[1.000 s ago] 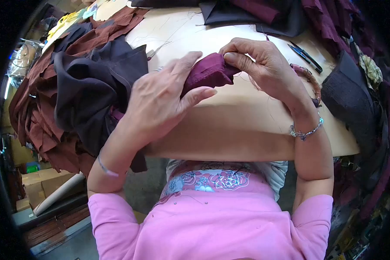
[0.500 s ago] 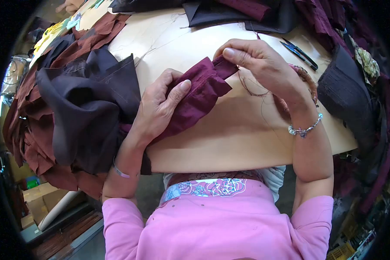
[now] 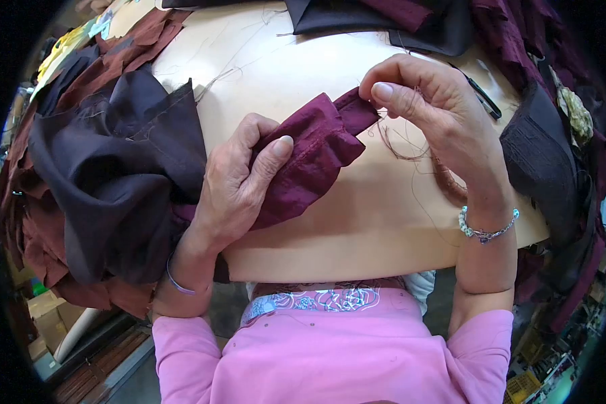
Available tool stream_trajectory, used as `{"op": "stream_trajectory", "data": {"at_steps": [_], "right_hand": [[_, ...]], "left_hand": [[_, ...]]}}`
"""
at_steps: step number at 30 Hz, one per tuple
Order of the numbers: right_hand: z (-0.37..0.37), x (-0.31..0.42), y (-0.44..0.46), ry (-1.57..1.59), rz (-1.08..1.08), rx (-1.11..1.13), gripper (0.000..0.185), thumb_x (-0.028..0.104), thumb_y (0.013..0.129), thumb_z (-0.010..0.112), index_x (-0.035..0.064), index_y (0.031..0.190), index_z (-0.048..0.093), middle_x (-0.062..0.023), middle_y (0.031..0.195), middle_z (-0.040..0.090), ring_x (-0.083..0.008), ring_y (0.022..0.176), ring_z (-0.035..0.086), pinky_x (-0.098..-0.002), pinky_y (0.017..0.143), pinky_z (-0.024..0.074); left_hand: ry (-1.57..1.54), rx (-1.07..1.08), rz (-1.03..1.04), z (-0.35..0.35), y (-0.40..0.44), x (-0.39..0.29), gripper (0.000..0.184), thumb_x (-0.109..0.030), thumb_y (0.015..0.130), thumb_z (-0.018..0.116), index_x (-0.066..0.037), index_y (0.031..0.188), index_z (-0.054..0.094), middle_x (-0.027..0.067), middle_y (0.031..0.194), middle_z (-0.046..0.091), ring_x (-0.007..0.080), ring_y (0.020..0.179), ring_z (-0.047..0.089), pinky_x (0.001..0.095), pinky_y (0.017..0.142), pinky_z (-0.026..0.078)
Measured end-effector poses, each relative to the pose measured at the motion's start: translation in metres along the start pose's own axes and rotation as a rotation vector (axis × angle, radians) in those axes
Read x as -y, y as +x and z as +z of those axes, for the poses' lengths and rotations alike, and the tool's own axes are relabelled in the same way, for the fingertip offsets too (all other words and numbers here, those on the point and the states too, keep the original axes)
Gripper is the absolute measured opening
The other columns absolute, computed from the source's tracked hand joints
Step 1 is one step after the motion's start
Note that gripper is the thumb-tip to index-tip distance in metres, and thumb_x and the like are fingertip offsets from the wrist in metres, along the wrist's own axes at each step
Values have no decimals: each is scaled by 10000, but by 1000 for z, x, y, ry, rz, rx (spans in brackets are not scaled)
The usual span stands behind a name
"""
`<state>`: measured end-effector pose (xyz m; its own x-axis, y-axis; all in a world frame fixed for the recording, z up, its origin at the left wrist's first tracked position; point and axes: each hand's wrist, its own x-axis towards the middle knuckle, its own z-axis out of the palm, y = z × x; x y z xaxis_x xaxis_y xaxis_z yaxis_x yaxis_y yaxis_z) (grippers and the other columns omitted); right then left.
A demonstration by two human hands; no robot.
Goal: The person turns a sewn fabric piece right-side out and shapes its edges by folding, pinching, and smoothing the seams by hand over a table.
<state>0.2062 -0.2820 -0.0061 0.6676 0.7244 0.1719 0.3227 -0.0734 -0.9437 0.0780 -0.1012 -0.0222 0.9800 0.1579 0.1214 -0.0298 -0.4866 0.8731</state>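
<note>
My left hand [image 3: 246, 175] is closed on a maroon fabric piece [image 3: 306, 158], its thumb pressed on top. The folded cloth slants up to the right, and a narrower strip juts from its upper end. At the tip of that strip, my right hand [image 3: 417, 97] has thumb and index finger bent close together. Thin threads hang beside these fingers; whether they pinch the strip or a thread is too small to tell. Loose brown threads [image 3: 404, 151] lie on the table below my right hand.
Dark cloth [image 3: 114, 175] and rust-brown cloth [image 3: 44, 236] are heaped at the table's left. Dark fabric [image 3: 545, 148] lies at the right, near black thread snips [image 3: 481, 94]. More dark and maroon cloth [image 3: 397, 10] is at the far edge of the table [image 3: 343, 249].
The left hand has closed on the maroon cloth after being more open over it. More of the cloth shows, with the strip extending from its end. The right hand has shifted right.
</note>
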Motion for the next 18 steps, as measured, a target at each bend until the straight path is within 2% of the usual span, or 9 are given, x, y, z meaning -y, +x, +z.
{"op": "stream_trajectory", "data": {"at_steps": [4, 6, 8, 13, 18], "right_hand": [[0, 1, 0, 10, 19, -2, 143, 100, 810, 534, -26, 854, 585, 11, 625, 526, -25, 484, 386, -186, 415, 319], [-3, 3, -1, 3, 99, 50, 164, 136, 809, 550, -19, 857, 575, 3, 720, 532, -49, 635, 436, -189, 580, 357], [-4, 4, -1, 17, 136, 66, 175, 151, 807, 560, -16, 860, 569, -1, 770, 536, -60, 711, 463, -190, 663, 377], [-1, 6, -1, 116, 45, 29, 159, 130, 803, 562, -13, 873, 563, -5, 773, 538, -55, 721, 472, -186, 671, 379], [-2, 8, -3, -22, 152, 44, 143, 110, 802, 557, -27, 841, 569, -3, 761, 539, -54, 729, 478, -180, 679, 376]], "left_hand": [[-41, 8, 9, -1, 0, 2, 165, -159, 865, 486, 3, 838, 494, 39, 648, 495, 80, 607, 440, 219, 564, 378], [-57, 4, 9, -1, 0, 2, 161, -153, 866, 481, 4, 831, 492, 35, 643, 484, 77, 608, 430, 217, 563, 374], [-76, -2, -9, 0, 0, 1, 158, -148, 867, 477, 4, 825, 491, 31, 641, 473, 74, 611, 422, 215, 565, 371], [-112, 2, -20, -1, -1, 5, 159, -149, 869, 472, 2, 821, 492, 25, 643, 466, 70, 612, 411, 213, 562, 367], [-134, -16, -44, -1, -1, 5, 153, -142, 867, 475, 3, 823, 492, 26, 644, 464, 67, 609, 408, 206, 561, 364]]}}
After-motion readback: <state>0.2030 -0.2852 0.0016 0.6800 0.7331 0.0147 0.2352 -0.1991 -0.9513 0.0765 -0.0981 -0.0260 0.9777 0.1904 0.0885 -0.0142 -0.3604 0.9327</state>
